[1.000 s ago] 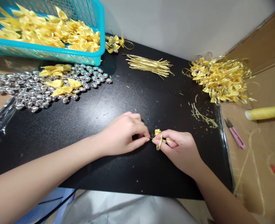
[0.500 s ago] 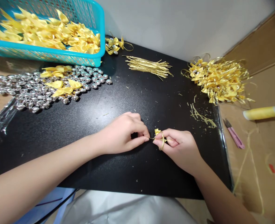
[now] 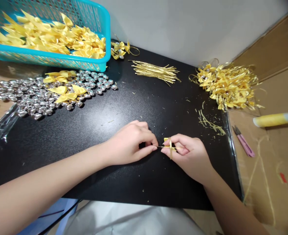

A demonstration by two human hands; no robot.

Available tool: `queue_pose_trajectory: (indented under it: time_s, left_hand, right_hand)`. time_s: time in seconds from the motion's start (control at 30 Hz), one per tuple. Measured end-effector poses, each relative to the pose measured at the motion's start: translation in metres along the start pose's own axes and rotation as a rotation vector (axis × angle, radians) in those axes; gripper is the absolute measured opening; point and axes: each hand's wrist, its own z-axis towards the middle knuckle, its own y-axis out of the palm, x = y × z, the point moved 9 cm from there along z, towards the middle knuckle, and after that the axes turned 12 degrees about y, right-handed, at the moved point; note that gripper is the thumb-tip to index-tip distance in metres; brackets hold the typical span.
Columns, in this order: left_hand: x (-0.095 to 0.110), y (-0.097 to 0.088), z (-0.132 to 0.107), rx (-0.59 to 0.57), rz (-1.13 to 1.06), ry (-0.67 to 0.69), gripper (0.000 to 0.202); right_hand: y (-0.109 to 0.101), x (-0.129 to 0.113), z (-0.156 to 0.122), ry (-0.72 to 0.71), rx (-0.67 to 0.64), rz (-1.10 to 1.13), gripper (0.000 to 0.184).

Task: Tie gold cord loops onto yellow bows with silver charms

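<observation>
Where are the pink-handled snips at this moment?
In the head view, the pink-handled snips lie toward the right side, on the brown surface just past the black tabletop's right edge, with the yellow roll nearby.

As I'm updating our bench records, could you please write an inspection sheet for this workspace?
Surface: black tabletop, scattered specks.
Work items: yellow ribbon piece, gold loop, thin strand; silver beads at left; gold strips at back.
Clutter: gold offcuts near the right edge.
Hands: left hand pinches the strand; right hand holds the ribbon piece and loop.
Cables: apparently one black cord below the near edge.
Surroundings: turquoise basket of yellow bows, far left; purple snips, far right.
</observation>
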Motion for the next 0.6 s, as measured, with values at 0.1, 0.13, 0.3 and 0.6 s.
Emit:
queue_pose_trajectory:
  time_s: [0.1,0.13,0.3,0.6]
  left_hand:
    - [0.0,-0.003,0.0,0.014,0.0,-0.008,0.013]
    - [-0.001,-0.003,0.0,0.012,0.001,-0.011,0.013]
    - [-0.001,-0.001,0.0,-0.001,-0.001,-0.015,0.012]
    - [-0.001,0.001,0.0,-0.027,0.005,-0.028,0.014]
  right_hand:
    - [-0.007,-0.01,-0.004,-0.1,0.062,-0.11,0.008]
    - [-0.007,-0.013,-0.006,-0.135,0.075,-0.144,0.008]
    - [-0.007,-0.021,-0.009,-0.25,0.103,-0.236,0.01]
    - [-0.005,-0.016,-0.007,-0.225,0.095,-0.284,0.015]
